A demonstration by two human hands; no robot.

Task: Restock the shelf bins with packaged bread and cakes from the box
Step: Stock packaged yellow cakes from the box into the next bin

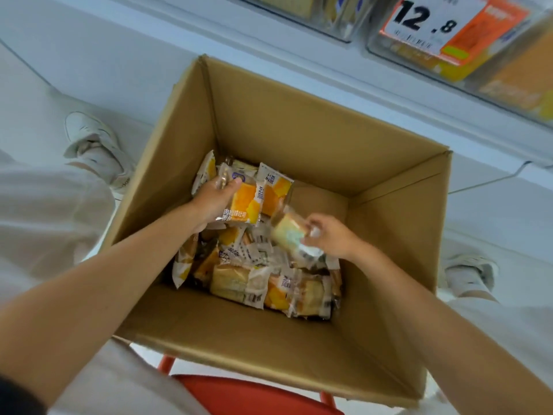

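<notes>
Both your hands are down inside the cardboard box (299, 130). Your left hand (214, 199) grips a bunch of yellow bread packets (250, 205), fingers (232, 184) curled round them. Just beside it, your right hand (332, 235) pinches a pale cake packet (288, 235). More packets (269, 283) lie heaped on the box bottom, near the shelf bins (508, 79).

The floor (36, 121) is seen as a pale, almost white surface, evenly lit, with only soft shadows cast on it. A faint straight seam (27, 61) is drawn slantwise across it at the upper left. A white shelf (359, 79) is set along the top of the view, running down toward the right. A price card (431, 22) is fixed above its edge, white with black figures 12.8 and an orange part beside them. A red stool (254, 396) is placed at the bottom edge, with one orange-red leg shown.
</notes>
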